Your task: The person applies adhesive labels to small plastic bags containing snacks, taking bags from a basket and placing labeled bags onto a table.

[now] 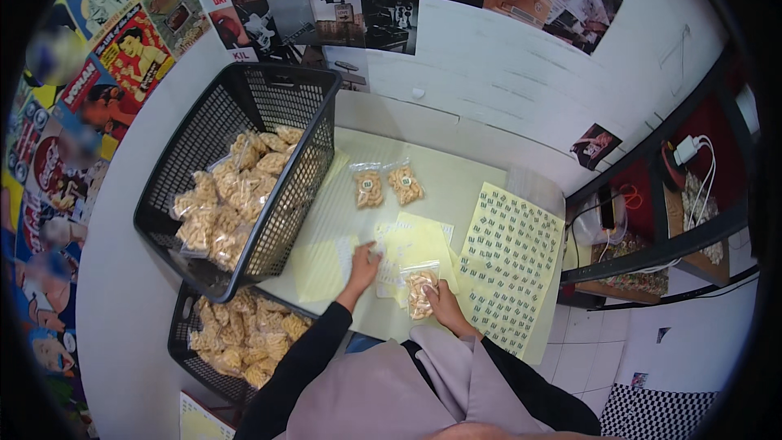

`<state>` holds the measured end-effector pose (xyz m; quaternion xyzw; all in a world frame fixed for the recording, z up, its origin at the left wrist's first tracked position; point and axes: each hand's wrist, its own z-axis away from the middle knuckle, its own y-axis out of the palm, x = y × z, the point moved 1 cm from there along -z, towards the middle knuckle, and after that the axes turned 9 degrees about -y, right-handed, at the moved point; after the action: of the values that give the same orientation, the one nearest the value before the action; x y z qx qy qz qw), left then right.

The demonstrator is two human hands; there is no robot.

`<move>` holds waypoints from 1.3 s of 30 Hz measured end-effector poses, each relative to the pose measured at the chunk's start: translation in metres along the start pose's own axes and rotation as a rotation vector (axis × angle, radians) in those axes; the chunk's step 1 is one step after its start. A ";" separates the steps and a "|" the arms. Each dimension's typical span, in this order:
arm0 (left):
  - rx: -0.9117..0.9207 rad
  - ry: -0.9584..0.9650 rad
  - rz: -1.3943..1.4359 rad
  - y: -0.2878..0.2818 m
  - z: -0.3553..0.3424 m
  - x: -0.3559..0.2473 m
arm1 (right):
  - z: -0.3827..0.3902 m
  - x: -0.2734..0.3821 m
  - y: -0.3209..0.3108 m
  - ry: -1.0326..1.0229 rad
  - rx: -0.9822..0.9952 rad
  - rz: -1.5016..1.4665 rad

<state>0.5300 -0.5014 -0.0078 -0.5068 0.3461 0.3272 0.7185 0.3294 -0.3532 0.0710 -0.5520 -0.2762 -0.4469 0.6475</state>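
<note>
My left hand (pixel 362 263) is over pale yellow sticker sheets (pixel 428 235) on the light tabletop, its fingers loosely bent and apart near their left part. My right hand (pixel 442 304) grips a small clear bag of beige snacks (pixel 419 291) above the papers, thumb on its right side. Farther back lie two similar bags (pixel 366 185) (pixel 404 181) with small round labels. A large yellow sheet (pixel 509 265) covered in small labels lies at the right.
A black mesh crate (pixel 318 132) full of snack bags stands at left, with a second filled crate (pixel 183 334) below it. At right is a black-framed shelf (pixel 619 273) with cables and a white charger (pixel 687 149). Posters cover the walls behind and at left.
</note>
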 end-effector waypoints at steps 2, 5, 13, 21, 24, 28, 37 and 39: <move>-0.137 0.131 -0.149 -0.013 -0.052 -0.007 | -0.028 -0.006 -0.006 -0.023 -0.086 0.041; -0.275 0.052 -0.176 -0.020 -0.113 -0.024 | -0.076 0.004 -0.020 -0.065 -0.198 0.074; -0.042 0.131 -0.083 0.011 -0.186 -0.047 | -0.225 -0.012 -0.070 -0.006 -0.463 0.195; 0.051 0.210 0.085 0.022 -0.189 -0.066 | -0.270 -0.040 -0.077 0.227 -0.388 0.438; -0.005 0.152 0.023 0.007 -0.173 -0.068 | -0.251 -0.044 -0.071 0.111 -0.489 0.297; -0.083 0.187 0.018 -0.007 -0.131 -0.048 | -0.192 -0.025 -0.052 -0.128 -0.474 0.271; -0.091 0.529 0.069 -0.088 -0.055 -0.179 | -0.061 -0.027 -0.006 -0.296 -0.181 0.172; -0.173 0.624 0.070 -0.123 -0.046 -0.228 | -0.045 -0.030 0.003 -0.287 -0.137 0.120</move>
<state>0.4986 -0.6061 0.2320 -0.6296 0.5376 0.2087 0.5206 0.3126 -0.3886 0.0331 -0.6683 -0.3012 -0.3418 0.5880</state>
